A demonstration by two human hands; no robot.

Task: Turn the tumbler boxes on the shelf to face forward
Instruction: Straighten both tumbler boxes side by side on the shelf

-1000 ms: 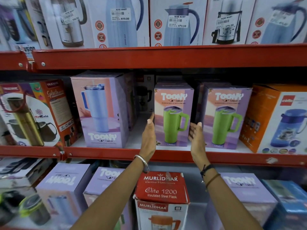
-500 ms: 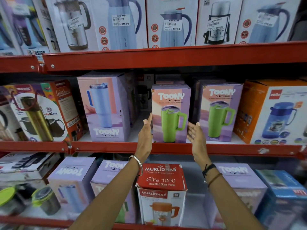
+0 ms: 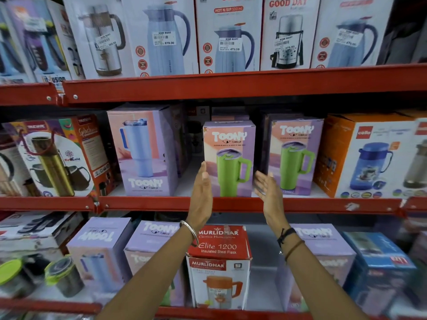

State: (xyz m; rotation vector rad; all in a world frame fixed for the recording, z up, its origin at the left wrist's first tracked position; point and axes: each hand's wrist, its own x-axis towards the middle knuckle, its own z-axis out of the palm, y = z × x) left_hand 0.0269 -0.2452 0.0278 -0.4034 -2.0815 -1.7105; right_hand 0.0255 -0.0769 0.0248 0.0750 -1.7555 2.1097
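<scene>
On the middle shelf stand three Toony tumbler boxes. The centre box (image 3: 228, 158) shows a green tumbler and faces forward at the shelf's front edge. A second green-tumbler box (image 3: 295, 155) stands to its right, angled slightly. A bigger box with a blue tumbler (image 3: 143, 151) stands to the left, turned a little. My left hand (image 3: 201, 192) is open, palm inward, just left of the centre box and off it. My right hand (image 3: 268, 190) is open just right of that box, not touching it.
The red shelf rail (image 3: 231, 204) runs below the boxes. An orange Cello flask box (image 3: 374, 153) stands at the right, a Trueware box (image 3: 57, 155) at the left. Below are more Toony boxes (image 3: 101, 250) and a Murlidhar flask box (image 3: 218, 262). Jug boxes (image 3: 161, 35) fill the top shelf.
Both hands have drawn back from the sides of the centre green-tumbler box and spread apart. The view has tilted up a little.
</scene>
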